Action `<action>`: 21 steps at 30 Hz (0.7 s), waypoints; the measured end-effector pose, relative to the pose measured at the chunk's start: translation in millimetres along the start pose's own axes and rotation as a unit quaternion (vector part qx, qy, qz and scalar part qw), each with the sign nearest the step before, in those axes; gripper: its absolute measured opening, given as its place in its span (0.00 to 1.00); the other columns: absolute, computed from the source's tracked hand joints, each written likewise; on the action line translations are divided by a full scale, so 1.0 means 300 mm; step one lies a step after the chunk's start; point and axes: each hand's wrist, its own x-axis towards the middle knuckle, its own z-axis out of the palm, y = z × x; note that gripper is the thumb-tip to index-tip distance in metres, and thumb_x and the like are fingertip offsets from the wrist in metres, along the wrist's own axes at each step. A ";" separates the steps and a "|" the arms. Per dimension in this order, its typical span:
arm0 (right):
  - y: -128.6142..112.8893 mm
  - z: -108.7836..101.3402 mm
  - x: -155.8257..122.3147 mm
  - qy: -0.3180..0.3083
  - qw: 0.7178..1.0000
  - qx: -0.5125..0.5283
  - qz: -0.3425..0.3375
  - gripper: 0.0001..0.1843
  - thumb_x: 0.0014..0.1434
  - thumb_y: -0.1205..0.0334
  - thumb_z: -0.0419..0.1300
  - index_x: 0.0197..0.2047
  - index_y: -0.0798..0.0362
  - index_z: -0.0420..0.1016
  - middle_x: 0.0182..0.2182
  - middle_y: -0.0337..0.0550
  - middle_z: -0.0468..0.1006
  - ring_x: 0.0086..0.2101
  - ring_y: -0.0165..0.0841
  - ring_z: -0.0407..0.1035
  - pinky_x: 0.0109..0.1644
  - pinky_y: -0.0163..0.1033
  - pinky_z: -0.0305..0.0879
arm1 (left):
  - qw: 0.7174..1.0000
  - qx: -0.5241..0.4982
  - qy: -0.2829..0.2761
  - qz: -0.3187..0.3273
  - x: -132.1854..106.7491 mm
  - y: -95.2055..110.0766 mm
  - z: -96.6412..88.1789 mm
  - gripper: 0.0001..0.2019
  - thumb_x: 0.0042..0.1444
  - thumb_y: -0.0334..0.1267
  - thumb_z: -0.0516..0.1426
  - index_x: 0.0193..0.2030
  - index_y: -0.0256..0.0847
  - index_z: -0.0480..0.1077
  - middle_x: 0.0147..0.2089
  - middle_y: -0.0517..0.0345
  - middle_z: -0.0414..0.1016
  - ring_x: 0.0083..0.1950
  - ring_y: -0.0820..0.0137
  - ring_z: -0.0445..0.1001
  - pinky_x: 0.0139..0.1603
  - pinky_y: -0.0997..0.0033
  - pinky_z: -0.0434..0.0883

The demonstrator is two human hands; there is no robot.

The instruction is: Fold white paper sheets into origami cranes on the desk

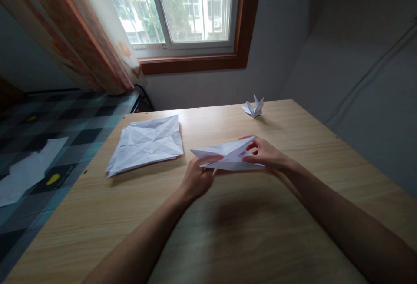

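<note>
A partly folded sheet of white paper (230,150) is held between my two hands, just over the wooden table. Its corners stick out to both sides and its layers stand apart. My left hand (199,175) grips the left side, thumb lying along the upper surface and fingers underneath. On the right side, my right hand (265,151) pinches the paper, with some fingers behind its upper right flap. Part of the paper is hidden by my fingers. Beyond it, near the far edge, stands a small folded paper crane (254,107).
A stack of creased white paper sheets (150,140) lies on the left of the wooden table (182,236). Left of the table, more white paper (29,173) rests on a checked cloth (19,232). A window (195,10), a curtain (97,36) and walls border the far side.
</note>
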 end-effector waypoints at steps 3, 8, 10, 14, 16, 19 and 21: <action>-0.017 0.020 -0.003 0.015 0.999 0.031 -0.032 0.17 0.41 0.58 0.70 0.36 0.54 0.78 0.38 0.44 0.78 0.37 0.37 0.72 0.38 0.39 0.68 | 0.996 0.055 -0.030 0.065 -0.011 0.005 0.002 0.11 0.48 0.32 0.60 0.39 0.44 0.79 0.38 0.53 0.81 0.41 0.62 0.77 0.47 0.61 0.72; 0.008 0.025 0.006 0.122 0.990 0.068 0.035 0.06 0.42 0.61 0.62 0.21 0.56 0.74 0.22 0.41 0.75 0.24 0.32 0.67 0.27 0.35 0.63 | 0.981 0.144 -0.022 0.127 -0.012 0.007 0.001 0.05 0.48 0.35 0.63 0.34 0.43 0.76 0.40 0.50 0.76 0.44 0.60 0.72 0.48 0.58 0.71; 0.041 0.009 0.017 0.172 0.980 0.060 0.077 0.07 0.42 0.61 0.61 0.19 0.55 0.71 0.18 0.40 0.72 0.21 0.30 0.63 0.23 0.35 0.58 | 0.975 0.175 0.018 0.133 -0.008 0.002 0.000 0.02 0.50 0.37 0.63 0.31 0.43 0.76 0.47 0.48 0.73 0.50 0.58 0.70 0.52 0.55 0.70; 0.106 -0.036 0.041 0.217 0.972 0.015 0.091 0.06 0.42 0.61 0.62 0.20 0.54 0.71 0.19 0.41 0.72 0.22 0.32 0.64 0.23 0.35 0.57 | 0.954 0.225 0.110 0.164 0.001 -0.014 -0.018 0.08 0.54 0.40 0.62 0.26 0.42 0.75 0.62 0.50 0.66 0.67 0.51 0.58 0.63 0.46 0.61; 0.127 -0.053 0.048 0.223 0.969 -0.064 0.091 0.07 0.43 0.59 0.62 0.23 0.54 0.74 0.22 0.44 0.75 0.27 0.36 0.68 0.27 0.36 0.61 | 0.944 0.247 0.102 0.194 0.002 -0.017 -0.032 0.08 0.53 0.41 0.63 0.26 0.43 0.74 0.65 0.54 0.64 0.71 0.50 0.51 0.67 0.42 0.54; 0.138 -0.062 0.045 0.240 0.946 -0.201 0.081 0.11 0.41 0.61 0.64 0.31 0.54 0.76 0.31 0.49 0.79 0.35 0.44 0.72 0.37 0.43 0.67 | 0.934 0.249 0.005 0.257 -0.002 -0.011 -0.051 0.06 0.54 0.38 0.61 0.27 0.44 0.74 0.65 0.56 0.67 0.73 0.51 0.50 0.70 0.41 0.47; 0.131 -0.062 0.035 0.251 0.924 -0.286 0.021 0.23 0.41 0.63 0.65 0.44 0.54 0.76 0.43 0.55 0.78 0.45 0.51 0.70 0.48 0.50 0.67 | 0.930 0.229 -0.069 0.281 -0.004 -0.006 -0.055 0.05 0.55 0.36 0.59 0.28 0.43 0.73 0.62 0.54 0.71 0.72 0.53 0.54 0.71 0.43 0.46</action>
